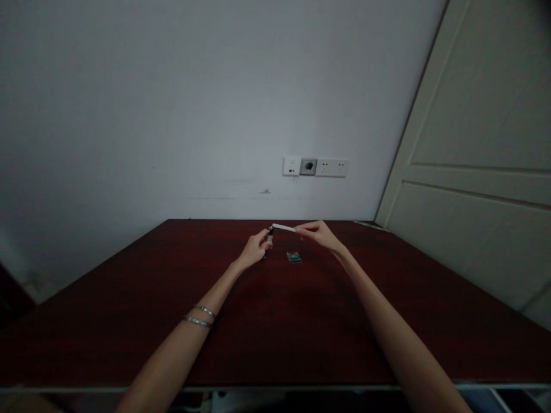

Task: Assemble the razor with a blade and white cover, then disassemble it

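My left hand (256, 249) is closed around a small dark and silver tool (270, 236), held roughly upright above the table. A thin white strip (284, 228) reaches from the top of that tool to my right hand (317, 233), whose fingers pinch its right end. Whether the strip is joined to the tool or only touches it is too small to tell. Below and between the hands, a small clear packet (294, 257) with something dark green in it lies on the table.
The dark red table (275, 321) runs back to a pale wall (215, 115). Sockets (331, 167) and a grey outlet (308, 166) are set in the wall. A pale panelled door (482, 143) stands along the right side. Two silver bracelets circle my left forearm.
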`<state>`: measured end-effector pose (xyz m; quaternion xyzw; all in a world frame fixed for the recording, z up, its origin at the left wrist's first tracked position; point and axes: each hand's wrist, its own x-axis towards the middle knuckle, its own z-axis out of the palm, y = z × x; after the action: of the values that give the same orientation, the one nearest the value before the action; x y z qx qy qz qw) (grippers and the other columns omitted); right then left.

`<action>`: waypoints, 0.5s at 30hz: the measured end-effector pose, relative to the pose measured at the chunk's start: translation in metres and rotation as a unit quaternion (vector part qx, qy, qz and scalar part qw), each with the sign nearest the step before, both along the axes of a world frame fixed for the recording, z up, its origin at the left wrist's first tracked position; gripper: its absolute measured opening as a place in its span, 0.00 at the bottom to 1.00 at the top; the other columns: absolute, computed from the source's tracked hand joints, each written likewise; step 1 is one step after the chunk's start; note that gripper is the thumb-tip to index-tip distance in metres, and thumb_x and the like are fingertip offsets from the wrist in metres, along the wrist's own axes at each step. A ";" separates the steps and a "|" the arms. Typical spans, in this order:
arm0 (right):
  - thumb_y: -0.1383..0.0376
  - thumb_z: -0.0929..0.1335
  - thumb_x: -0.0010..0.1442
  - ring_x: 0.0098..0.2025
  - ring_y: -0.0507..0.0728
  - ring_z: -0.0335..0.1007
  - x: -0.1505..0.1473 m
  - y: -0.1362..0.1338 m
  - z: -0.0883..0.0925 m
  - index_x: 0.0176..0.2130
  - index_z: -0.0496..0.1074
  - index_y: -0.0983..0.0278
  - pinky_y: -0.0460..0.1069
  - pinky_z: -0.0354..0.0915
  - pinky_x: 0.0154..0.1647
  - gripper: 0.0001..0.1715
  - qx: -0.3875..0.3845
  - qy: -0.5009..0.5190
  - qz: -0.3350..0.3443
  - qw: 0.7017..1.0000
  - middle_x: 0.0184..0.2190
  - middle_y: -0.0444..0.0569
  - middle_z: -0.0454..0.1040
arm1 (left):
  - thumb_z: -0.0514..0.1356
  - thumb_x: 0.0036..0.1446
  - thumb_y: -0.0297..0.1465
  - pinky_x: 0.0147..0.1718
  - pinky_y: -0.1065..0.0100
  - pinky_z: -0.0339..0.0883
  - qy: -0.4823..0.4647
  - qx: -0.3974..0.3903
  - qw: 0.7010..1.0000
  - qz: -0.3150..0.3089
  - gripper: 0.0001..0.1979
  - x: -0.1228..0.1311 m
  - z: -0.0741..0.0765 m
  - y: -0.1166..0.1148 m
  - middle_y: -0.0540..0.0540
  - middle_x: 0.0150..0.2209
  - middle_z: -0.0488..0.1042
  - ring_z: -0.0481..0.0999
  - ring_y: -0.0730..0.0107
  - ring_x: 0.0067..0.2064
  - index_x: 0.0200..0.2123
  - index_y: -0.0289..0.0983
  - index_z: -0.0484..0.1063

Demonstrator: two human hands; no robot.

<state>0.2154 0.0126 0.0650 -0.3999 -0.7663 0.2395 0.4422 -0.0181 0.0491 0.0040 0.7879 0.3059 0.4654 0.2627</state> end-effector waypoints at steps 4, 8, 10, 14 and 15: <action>0.51 0.67 0.50 0.26 0.53 0.65 -0.004 -0.002 0.001 0.32 0.78 0.68 0.47 0.60 0.30 0.23 0.008 -0.003 -0.002 1.000 0.21 0.46 0.73 | 0.52 0.51 0.24 0.33 0.73 0.62 0.021 0.010 1.000 -0.007 0.08 -0.001 0.000 -0.001 0.51 0.26 0.70 0.70 0.74 0.30 0.35 0.35 0.66; 0.51 0.67 0.50 0.27 0.54 0.66 -0.007 -0.003 0.005 0.35 0.78 0.66 0.47 0.60 0.30 0.23 0.015 -0.021 -0.003 1.000 0.23 0.47 0.74 | 0.52 0.50 0.24 0.33 0.73 0.62 0.028 0.016 0.999 0.000 0.08 -0.002 0.003 -0.002 0.51 0.27 0.70 0.70 0.73 0.30 0.36 0.35 0.66; 0.51 0.67 0.50 0.28 0.54 0.67 -0.002 -0.003 0.006 0.35 0.78 0.66 0.47 0.61 0.30 0.22 0.017 -0.034 -0.006 0.999 0.25 0.48 0.76 | 0.51 0.50 0.23 0.33 0.73 0.62 0.027 0.016 0.999 0.007 0.08 -0.003 0.004 -0.002 0.51 0.27 0.70 0.70 0.73 0.30 0.35 0.35 0.66; 0.52 0.68 0.50 0.29 0.55 0.68 0.012 -0.003 0.005 0.36 0.78 0.66 0.48 0.62 0.31 0.22 0.010 -0.041 -0.016 0.999 0.28 0.50 0.77 | 0.51 0.50 0.23 0.32 0.73 0.61 0.037 0.012 0.999 0.004 0.07 -0.003 0.005 -0.004 0.51 0.27 0.69 0.69 0.74 0.30 0.33 0.35 0.66; 0.52 0.68 0.49 0.29 0.55 0.68 0.014 -0.003 0.005 0.36 0.79 0.66 0.48 0.61 0.31 0.22 0.008 -0.042 -0.017 0.999 0.27 0.50 0.77 | 0.51 0.50 0.23 0.32 0.74 0.61 0.041 0.013 0.999 0.000 0.06 -0.003 0.005 -0.005 0.51 0.26 0.69 0.69 0.74 0.29 0.32 0.35 0.66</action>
<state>0.2298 0.0099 0.0702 -0.4188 -0.7794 0.2087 0.4166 -0.0209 0.0439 0.0086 0.8095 0.3108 0.4365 0.2398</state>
